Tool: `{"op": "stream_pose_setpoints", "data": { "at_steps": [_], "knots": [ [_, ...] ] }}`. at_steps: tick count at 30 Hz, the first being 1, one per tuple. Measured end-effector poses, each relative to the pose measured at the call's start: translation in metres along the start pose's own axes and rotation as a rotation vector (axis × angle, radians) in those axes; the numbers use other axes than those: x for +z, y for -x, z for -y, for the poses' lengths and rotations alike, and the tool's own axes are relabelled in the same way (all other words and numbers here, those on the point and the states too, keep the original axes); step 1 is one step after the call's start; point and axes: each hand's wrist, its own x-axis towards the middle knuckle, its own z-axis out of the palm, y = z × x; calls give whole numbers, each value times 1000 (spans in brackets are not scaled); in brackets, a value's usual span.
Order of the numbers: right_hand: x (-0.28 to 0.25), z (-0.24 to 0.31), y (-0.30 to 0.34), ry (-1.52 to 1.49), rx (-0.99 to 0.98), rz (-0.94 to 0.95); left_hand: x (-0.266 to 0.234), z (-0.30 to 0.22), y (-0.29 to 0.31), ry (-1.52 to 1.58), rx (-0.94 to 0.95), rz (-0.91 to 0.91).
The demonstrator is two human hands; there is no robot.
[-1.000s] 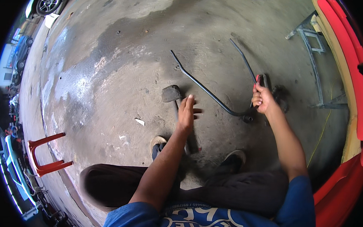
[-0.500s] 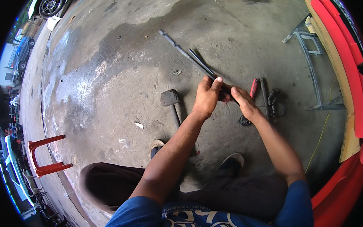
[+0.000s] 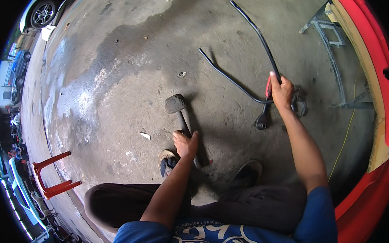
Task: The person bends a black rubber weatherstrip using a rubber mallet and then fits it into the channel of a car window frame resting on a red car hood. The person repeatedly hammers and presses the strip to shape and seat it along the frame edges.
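My left hand (image 3: pixel 186 145) has its fingers curled round the handle of a mallet with a dark block head (image 3: pixel 175 103), which lies on the concrete floor before my feet. In my right hand (image 3: pixel 282 92), out to the right, is a bent black metal rod (image 3: pixel 258 33). One long arm of it points up and away from my fist. A thinner black length (image 3: pixel 227 75) slants off to the left and curves in beneath the hand; whether both are one piece I cannot tell. Under that hand lie a red-handled tool (image 3: pixel 268 87) and a dark ratchet-like tool (image 3: pixel 261 121), partly covered.
Dark curved parts (image 3: pixel 300 105) lie right of my right hand. Further right are a grey metal stand (image 3: pixel 334 65), a yellow cord (image 3: pixel 347 135) and large red panels (image 3: pixel 376 68) edged with cardboard. A red-brown plastic chair (image 3: pixel 53 190) is at the left.
My left hand has let go of the rod and come down onto the mallet handle. The right hand has moved right with the rod, whose two arms now spread apart.
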Motion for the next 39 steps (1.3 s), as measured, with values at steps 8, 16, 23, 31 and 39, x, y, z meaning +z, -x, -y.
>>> {"op": "stream_pose_setpoints", "data": {
  "at_steps": [8, 16, 23, 31, 39],
  "knots": [
    [-11, 11, -21, 175, -281, -81, -28, -37, -33, 499, -126, 446],
    [-7, -8, -18, 101, -377, -131, -165, -191, -51, 867, 588, 141],
    [-8, 9, -30, 122, -421, -152, -163, -239, -105, 1257, 969, -235],
    [-7, 35, -41, 253, -401, -106, -39, -120, -96, 287, 439, 166],
    [-1, 20, -41, 204, -300, -84, -106, -158, -72, 862, 510, 188]
  ]
}}
